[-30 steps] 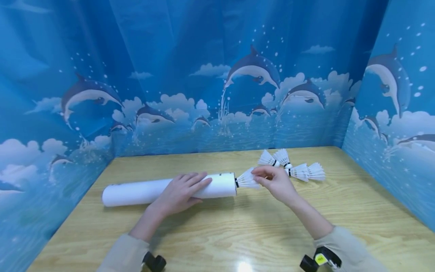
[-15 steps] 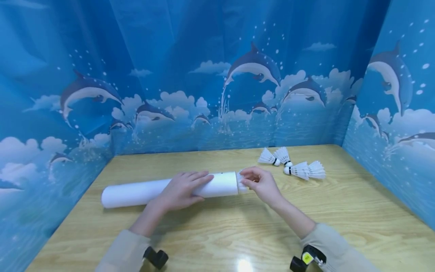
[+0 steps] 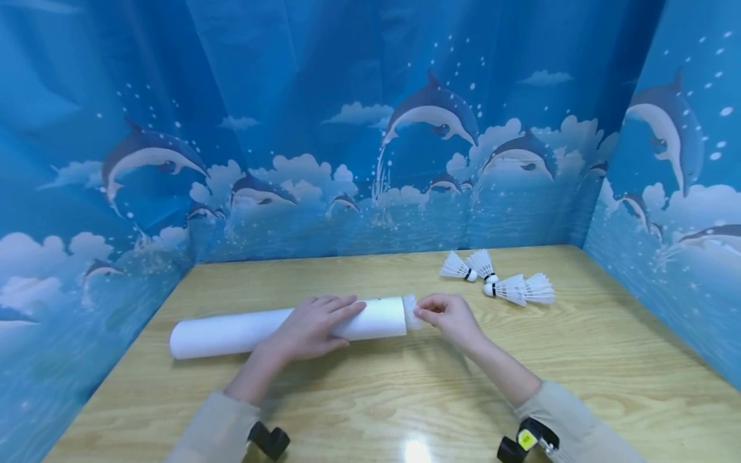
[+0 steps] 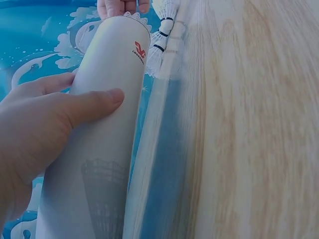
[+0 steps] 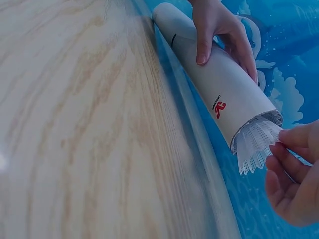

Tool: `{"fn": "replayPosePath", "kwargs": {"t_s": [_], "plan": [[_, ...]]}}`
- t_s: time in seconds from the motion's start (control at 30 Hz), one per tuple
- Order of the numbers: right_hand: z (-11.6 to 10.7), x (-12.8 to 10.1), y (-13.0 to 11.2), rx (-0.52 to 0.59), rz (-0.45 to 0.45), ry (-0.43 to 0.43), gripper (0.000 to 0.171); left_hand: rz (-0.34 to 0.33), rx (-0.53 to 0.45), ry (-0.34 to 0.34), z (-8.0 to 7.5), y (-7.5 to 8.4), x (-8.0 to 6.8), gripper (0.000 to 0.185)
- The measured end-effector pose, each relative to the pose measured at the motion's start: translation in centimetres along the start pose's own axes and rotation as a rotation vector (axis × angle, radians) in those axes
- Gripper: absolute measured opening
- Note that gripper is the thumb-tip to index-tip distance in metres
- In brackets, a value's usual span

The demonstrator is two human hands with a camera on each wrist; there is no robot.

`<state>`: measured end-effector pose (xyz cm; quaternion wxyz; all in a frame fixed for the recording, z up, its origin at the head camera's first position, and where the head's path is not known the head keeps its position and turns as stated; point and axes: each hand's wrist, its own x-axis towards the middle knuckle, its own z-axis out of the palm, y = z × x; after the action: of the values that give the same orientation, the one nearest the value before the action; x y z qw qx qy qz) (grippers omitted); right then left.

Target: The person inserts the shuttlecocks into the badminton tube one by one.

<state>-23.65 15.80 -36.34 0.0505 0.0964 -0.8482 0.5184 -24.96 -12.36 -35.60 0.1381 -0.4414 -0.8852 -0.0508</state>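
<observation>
Over the last second your right hand [image 3: 448, 316], fingertips pinched on the feather skirt, drove the shuttlecock [image 5: 255, 144] almost fully into the white tube [image 3: 278, 328] lying on the wooden table [image 3: 405, 399]; your left hand [image 3: 309, 325] gripped the tube throughout; four loose shuttlecocks [image 3: 499, 278] waited beyond.

The counter [image 3: 579, 360] is glossy, light-grained wood; the tube [image 3: 231, 331] looks like smooth matt white card; the shuttlecock [image 5: 254, 144] skirt is fine mesh.
</observation>
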Motion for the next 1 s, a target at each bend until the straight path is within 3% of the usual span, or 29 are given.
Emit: {"fn": "replayPosePath", "kwargs": {"t_s": [0.57,1.0], "plan": [[0.8,0.2,-0.3,-0.009,-0.003,-0.005,0.013,0.019,0.045,0.076,0.2,-0.1,-0.4,0.075],[1.4,0.0,-0.5,0.020,-0.087,-0.031,0.012,0.025,0.061,0.093,0.1,-0.1,-0.2,0.075]]}}
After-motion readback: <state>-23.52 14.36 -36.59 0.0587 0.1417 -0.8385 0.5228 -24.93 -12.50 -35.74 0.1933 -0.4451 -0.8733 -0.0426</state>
